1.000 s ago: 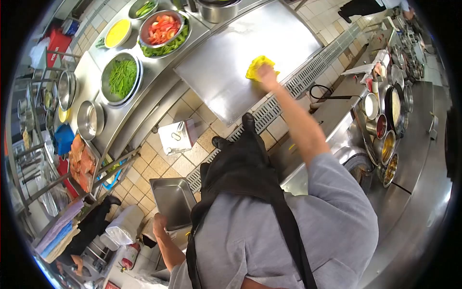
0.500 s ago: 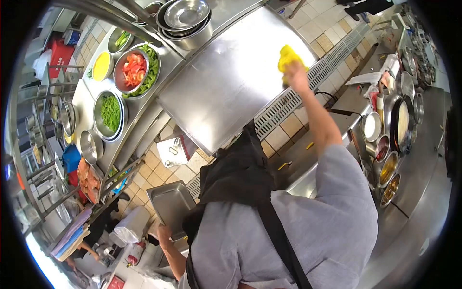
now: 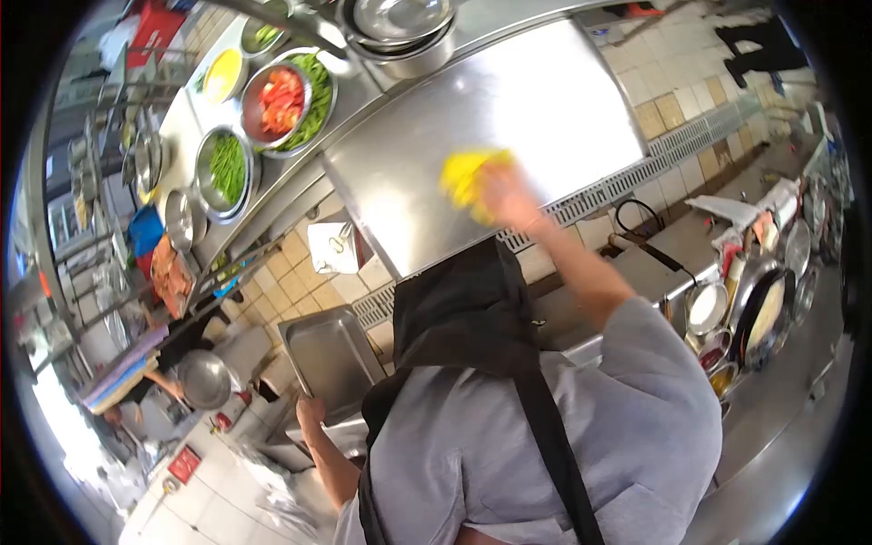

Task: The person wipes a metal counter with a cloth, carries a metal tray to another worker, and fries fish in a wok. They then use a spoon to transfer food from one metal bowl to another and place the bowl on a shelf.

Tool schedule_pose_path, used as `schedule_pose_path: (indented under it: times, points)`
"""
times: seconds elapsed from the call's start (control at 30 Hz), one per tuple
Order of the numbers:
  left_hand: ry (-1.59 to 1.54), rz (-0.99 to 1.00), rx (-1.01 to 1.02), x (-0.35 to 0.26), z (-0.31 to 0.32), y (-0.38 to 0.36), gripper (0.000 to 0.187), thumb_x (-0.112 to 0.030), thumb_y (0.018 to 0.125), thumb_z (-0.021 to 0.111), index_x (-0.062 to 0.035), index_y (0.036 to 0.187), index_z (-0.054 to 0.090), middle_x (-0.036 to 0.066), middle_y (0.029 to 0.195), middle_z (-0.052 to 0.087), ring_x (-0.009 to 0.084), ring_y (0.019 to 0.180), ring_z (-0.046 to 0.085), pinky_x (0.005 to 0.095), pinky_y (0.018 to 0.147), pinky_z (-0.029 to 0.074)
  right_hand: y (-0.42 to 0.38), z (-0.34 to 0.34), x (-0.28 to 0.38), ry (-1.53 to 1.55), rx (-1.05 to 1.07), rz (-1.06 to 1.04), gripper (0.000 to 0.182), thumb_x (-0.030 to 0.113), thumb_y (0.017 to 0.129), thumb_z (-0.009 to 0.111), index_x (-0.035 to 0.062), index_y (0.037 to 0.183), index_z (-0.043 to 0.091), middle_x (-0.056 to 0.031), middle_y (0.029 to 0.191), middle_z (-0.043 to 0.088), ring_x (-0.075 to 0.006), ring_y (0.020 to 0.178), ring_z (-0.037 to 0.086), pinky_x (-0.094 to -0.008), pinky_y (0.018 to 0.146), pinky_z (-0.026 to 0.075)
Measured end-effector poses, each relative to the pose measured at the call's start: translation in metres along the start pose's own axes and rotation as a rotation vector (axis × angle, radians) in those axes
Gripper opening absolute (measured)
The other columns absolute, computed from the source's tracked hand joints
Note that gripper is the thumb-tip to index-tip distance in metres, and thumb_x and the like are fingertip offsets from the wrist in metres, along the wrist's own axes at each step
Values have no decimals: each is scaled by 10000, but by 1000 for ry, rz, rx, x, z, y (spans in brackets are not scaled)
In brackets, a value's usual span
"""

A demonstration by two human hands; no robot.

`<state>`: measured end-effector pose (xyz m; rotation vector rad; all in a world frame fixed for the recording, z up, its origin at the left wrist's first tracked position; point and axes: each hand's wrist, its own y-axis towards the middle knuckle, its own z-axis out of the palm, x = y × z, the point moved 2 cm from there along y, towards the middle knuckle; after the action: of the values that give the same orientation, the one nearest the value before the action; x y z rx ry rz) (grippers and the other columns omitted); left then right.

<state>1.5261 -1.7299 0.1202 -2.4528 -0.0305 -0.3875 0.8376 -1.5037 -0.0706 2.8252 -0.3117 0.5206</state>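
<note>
On the steel worktop (image 3: pixel 400 173), my right hand (image 3: pixel 509 193) presses a crumpled yellow cloth (image 3: pixel 465 180) against the shiny surface, somewhat blurred by motion. My left hand (image 3: pixel 311 411) grips the near edge of an empty rectangular steel pan (image 3: pixel 334 359), held low beside my black apron (image 3: pixel 463 304). The fingers of the left hand are partly hidden at the pan's rim.
Left of the worktop stand bowls of cut tomatoes (image 3: pixel 282 102), green beans (image 3: pixel 227 168) and yellow liquid (image 3: pixel 222 75). Stacked steel bowls (image 3: pixel 400 23) sit behind. Pans and a stove line the right. Another person's legs (image 3: pixel 763 50) show at the upper right.
My right hand and the yellow cloth have moved left and nearer to me across the worktop. My left hand still holds the pan. The whole view has shifted slightly.
</note>
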Motion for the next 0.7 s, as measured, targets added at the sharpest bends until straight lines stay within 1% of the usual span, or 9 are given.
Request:
schedule_pose_path:
  times: [0.07, 0.1, 0.17, 0.23, 0.33, 0.4, 0.47, 0.6, 0.7]
  points:
    - [-27, -29, -34, 0, 1, -19, 404, -168, 797, 584, 68, 1113, 670, 341, 1071, 700, 516, 1074, 658, 541, 914, 521, 24, -8, -117, -4, -37, 484, 361, 157, 906, 596, 30, 1234, 676, -211, 1341, 618, -412, 1337, 491, -539, 1127, 368]
    - [-45, -51, -43, -15, -17, -38, 404, -166, 794, 578, 65, 1113, 671, 339, 1073, 699, 517, 1076, 656, 543, 916, 518, 41, -32, -140, -287, -401, 509, 403, 151, 896, 603, -8, 1263, 652, -260, 1329, 606, -463, 1288, 499, -559, 1076, 387]
    - [-124, -110, -65, -20, -16, -49, 408, -159, 789, 567, 62, 1116, 671, 337, 1080, 699, 516, 1085, 652, 544, 926, 513, 89, -22, -176, -395, -514, 749, 433, 134, 878, 603, -16, 1283, 636, -288, 1361, 581, -492, 1265, 505, -575, 1068, 388]
    - [-215, -194, -82, 5, -2, -41, 416, -152, 784, 557, 62, 1123, 670, 335, 1087, 699, 511, 1096, 649, 540, 942, 508, 143, 6, -150, -201, -258, 772, 472, 137, 885, 581, 13, 1339, 614, -272, 1434, 546, -480, 1341, 466, -603, 1101, 360]
    - [-215, -188, -146, -14, -14, -60, 426, -153, 779, 545, 59, 1125, 675, 343, 1101, 692, 510, 1112, 641, 530, 966, 500, 192, 84, -38, -188, -274, 361, 484, 154, 891, 539, 3, 1346, 606, -230, 1483, 523, -448, 1384, 447, -572, 1138, 368]
    - [-237, -149, -206, -28, -27, -74, 429, -151, 767, 538, 79, 1104, 672, 353, 1097, 687, 520, 1104, 638, 535, 955, 497, 200, 102, 52, -114, -10, 156, 502, 146, 905, 540, 60, 1397, 589, -148, 1531, 499, -388, 1455, 383, -584, 1160, 330]
    - [-204, -200, -219, -32, -35, -81, 443, -159, 768, 563, 93, 1113, 677, 373, 1076, 686, 510, 1093, 659, 525, 942, 508, 183, 127, 126, 42, 166, 3, 451, 157, 903, 552, 62, 1332, 652, -119, 1521, 509, -363, 1433, 400, -587, 1141, 338]
    - [-217, -247, -193, -34, -42, -92, 425, -146, 751, 571, 114, 1074, 660, 366, 1026, 690, 509, 1050, 669, 522, 917, 512, 88, 105, 218, 190, 303, -84, 221, 215, 831, 645, 65, 887, 797, -124, 1227, 589, -336, 1243, 464, -518, 990, 416]
    - [-282, -217, -181, -28, -34, -86, 420, -152, 752, 576, 115, 1067, 655, 358, 1015, 694, 508, 1035, 671, 521, 908, 515, 34, 94, 229, 280, 408, -214, 215, 219, 807, 680, 103, 934, 808, -115, 1273, 577, -315, 1262, 461, -494, 1000, 414]
